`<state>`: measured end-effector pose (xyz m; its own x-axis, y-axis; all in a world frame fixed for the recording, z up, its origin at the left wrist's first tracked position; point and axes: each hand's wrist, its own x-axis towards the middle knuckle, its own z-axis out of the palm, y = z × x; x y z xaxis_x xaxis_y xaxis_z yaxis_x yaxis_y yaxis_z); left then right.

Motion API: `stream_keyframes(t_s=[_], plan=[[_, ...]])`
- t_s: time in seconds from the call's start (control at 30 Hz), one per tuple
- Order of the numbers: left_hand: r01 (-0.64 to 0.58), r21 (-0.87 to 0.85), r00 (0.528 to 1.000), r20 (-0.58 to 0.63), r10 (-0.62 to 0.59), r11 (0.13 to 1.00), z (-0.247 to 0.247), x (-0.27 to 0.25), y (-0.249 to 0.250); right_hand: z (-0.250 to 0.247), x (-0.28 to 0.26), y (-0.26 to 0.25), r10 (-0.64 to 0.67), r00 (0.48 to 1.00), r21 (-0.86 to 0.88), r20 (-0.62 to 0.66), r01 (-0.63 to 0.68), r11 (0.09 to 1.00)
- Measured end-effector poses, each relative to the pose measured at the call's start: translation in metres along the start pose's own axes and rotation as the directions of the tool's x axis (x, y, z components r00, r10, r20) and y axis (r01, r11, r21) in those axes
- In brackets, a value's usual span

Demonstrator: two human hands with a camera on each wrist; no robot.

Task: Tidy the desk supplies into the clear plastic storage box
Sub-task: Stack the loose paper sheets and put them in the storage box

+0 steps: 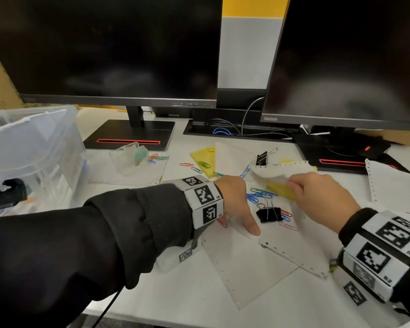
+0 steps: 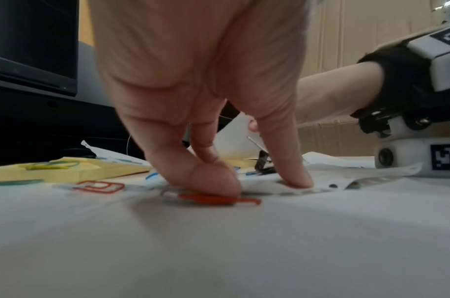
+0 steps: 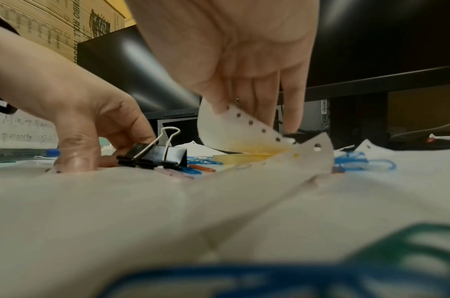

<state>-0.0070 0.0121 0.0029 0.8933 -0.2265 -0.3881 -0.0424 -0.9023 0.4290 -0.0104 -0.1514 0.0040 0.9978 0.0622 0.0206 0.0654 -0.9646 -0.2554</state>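
My right hand (image 1: 292, 185) pinches the edge of a white perforated paper sheet (image 1: 270, 172) and holds it curled up off a yellow sticky-note pad (image 1: 282, 192). In the right wrist view the lifted sheet (image 3: 244, 133) arches over the pad (image 3: 244, 158). My left hand (image 1: 240, 218) presses down on another sheet, thumb stretched out. In the left wrist view one fingertip sits on a red paper clip (image 2: 219, 198). A black binder clip (image 1: 269, 214) lies between the hands. The clear plastic storage box (image 1: 33, 143) stands at the far left.
Two dark monitors stand behind on black bases (image 1: 128, 136). A second binder clip (image 1: 262, 159), another yellow pad (image 1: 204, 159), a small clear case (image 1: 128, 159) and several coloured paper clips (image 1: 258, 195) lie scattered. Loose perforated sheets (image 1: 246, 268) cover the front.
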Motion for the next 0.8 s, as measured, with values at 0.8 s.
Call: stream_keyframes(t_s=[0.8], plan=[[-0.085,-0.269,0.916,-0.399,-0.031,0.959,-0.065,-0.022,-0.016,-0.007,-0.006,-0.003,-0.092,0.87,0.206,-0.485,0.216,0.955]])
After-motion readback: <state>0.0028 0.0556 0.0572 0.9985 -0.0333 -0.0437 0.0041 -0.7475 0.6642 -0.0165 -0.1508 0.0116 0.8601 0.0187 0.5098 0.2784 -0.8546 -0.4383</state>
